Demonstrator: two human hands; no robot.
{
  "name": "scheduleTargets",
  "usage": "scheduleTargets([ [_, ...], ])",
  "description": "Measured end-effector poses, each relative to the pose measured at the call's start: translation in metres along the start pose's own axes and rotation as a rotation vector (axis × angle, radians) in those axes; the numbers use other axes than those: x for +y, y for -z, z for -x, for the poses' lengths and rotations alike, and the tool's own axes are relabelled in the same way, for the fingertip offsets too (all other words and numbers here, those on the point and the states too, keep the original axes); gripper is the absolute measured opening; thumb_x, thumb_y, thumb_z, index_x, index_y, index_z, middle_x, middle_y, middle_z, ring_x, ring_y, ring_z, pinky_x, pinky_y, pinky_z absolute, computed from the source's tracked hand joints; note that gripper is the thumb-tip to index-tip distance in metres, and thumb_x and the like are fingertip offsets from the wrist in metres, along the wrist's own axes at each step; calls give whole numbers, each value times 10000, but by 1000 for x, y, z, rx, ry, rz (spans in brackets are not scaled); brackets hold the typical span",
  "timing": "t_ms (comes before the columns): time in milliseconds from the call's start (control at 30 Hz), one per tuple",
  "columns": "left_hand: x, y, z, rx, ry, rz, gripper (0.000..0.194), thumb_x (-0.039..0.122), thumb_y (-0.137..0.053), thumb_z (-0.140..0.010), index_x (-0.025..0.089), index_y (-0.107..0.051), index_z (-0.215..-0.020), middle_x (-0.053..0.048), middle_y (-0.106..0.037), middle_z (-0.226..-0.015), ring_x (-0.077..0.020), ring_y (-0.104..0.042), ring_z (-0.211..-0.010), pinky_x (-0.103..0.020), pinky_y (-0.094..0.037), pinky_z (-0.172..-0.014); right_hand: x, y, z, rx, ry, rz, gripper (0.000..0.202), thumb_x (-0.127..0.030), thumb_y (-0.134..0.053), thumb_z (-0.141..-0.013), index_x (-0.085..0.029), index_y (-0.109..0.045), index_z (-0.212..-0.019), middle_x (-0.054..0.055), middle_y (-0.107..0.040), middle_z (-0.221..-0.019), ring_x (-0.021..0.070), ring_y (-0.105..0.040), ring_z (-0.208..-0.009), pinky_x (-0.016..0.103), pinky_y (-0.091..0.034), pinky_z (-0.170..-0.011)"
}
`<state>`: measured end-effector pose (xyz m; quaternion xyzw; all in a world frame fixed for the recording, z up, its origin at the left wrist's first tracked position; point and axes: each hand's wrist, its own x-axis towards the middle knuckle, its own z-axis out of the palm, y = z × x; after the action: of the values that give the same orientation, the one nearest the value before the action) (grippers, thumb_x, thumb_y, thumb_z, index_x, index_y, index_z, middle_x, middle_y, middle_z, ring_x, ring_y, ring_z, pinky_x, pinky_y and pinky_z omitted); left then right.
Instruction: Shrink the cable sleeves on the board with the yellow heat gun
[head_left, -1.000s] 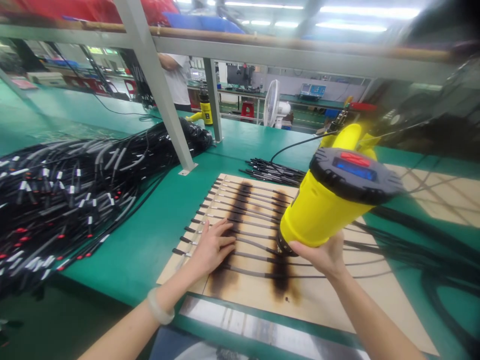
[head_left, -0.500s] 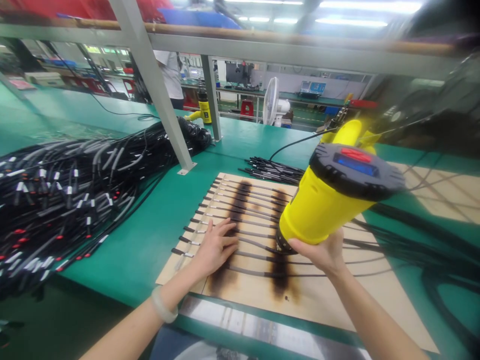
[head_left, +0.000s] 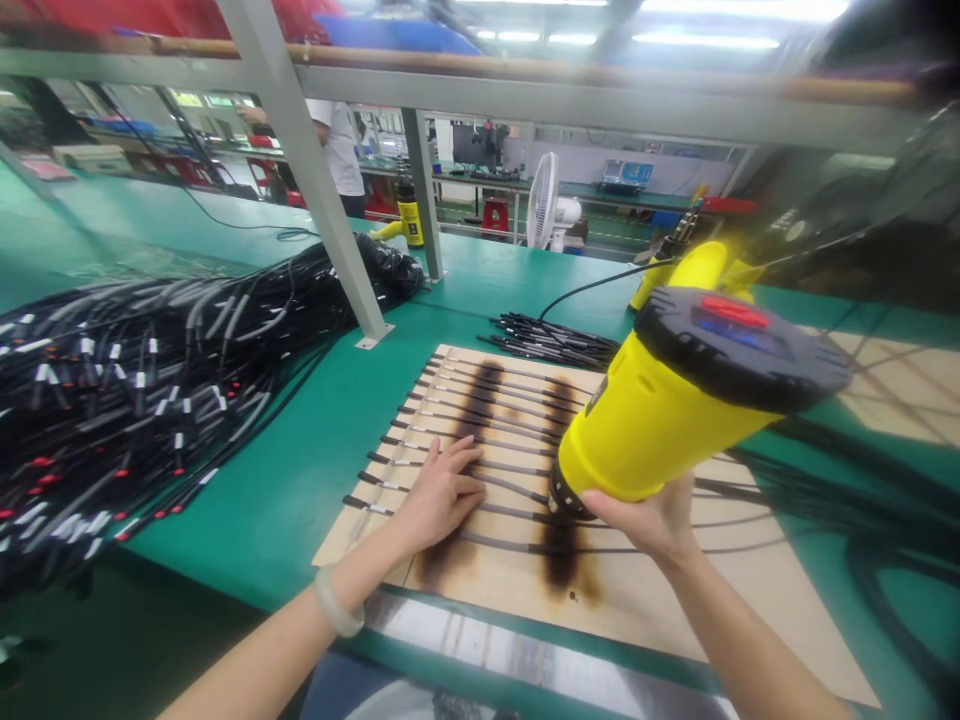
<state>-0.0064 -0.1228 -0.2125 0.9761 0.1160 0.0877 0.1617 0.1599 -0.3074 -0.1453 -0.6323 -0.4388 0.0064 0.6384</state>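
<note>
My right hand (head_left: 660, 520) grips a yellow heat gun (head_left: 645, 420) with a black and grey cap. Its dark nozzle points down at the cables, close above the right-hand scorched stripe. Several thin black cables (head_left: 517, 468) lie side by side across a pale wooden board (head_left: 637, 610), their ends lined up along its left edge. My left hand (head_left: 442, 495) rests on the nearer cables over the left scorched stripe, its fingers stretched out. Whether a fingertip presses one cable I cannot make out. A pale bracelet (head_left: 337, 603) circles the left wrist.
A big heap of black cables (head_left: 150, 370) covers the green table (head_left: 300, 480) on the left. A smaller bundle (head_left: 551, 338) lies behind the board. Metal shelf posts (head_left: 315, 180) rise behind it. Another yellow heat gun (head_left: 409, 218), a fan (head_left: 544, 205) and a person (head_left: 345, 150) are farther back.
The heat gun has tilted further and its cap has swung to the right; the nozzle has shifted slightly. My left hand has slid a little to the right over the cables.
</note>
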Motion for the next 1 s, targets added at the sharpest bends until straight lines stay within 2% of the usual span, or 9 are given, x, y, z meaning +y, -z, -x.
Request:
scheduleTargets([
  [167,8,-1,-10,-39,-2,-49,228,273,-457,-842,308,-680,-871,-29,-450,-1298,-266,-272,-1301,-592,-102,-1031,-10,-7,3,-102,20,-81,248,-291,-747,-532,-172,-635,-719,21,-649,-684,149,-610,-590,213,-536,-539],
  [367,11,0,-12,-59,6,-63,228,289,-455,-845,298,-679,-886,-39,-419,-1330,-296,-242,-1310,-620,-84,-1017,-6,-6,6,-72,-49,-83,286,-276,-753,-523,-154,-623,-747,43,-650,-706,168,-619,-617,238,-542,-555],
  [500,8,2,-6,-43,25,-55,236,288,-448,-848,294,-679,-899,-42,-438,-1312,-290,-259,-1301,-622,-87,-1019,-5,-6,7,-57,-72,-137,407,-269,-772,-488,-159,-594,-837,41,-654,-756,165,-620,-627,240,-541,-541],
  [600,4,4,2,-24,50,-46,239,293,-444,-849,308,-671,-921,-29,-439,-1311,-289,-256,-1301,-633,-75,-1015,-4,-1,9,-96,-80,-116,357,-269,-764,-502,-167,-598,-802,32,-653,-733,158,-615,-619,236,-544,-548],
  [767,3,4,11,-12,74,-25,246,314,-428,-858,311,-672,-896,-17,-432,-1319,-277,-259,-1300,-633,-77,-1017,-2,5,9,10,-108,-69,429,-316,-773,-476,-146,-590,-826,56,-651,-764,172,-613,-649,261,-544,-568],
  [1000,6,2,12,7,56,-16,246,314,-438,-856,290,-680,-891,-31,-444,-1309,-286,-273,-1291,-626,-80,-1019,-1,5,10,13,-111,-41,448,-329,-781,-469,-139,-590,-827,75,-652,-760,191,-615,-652,289,-541,-573],
])
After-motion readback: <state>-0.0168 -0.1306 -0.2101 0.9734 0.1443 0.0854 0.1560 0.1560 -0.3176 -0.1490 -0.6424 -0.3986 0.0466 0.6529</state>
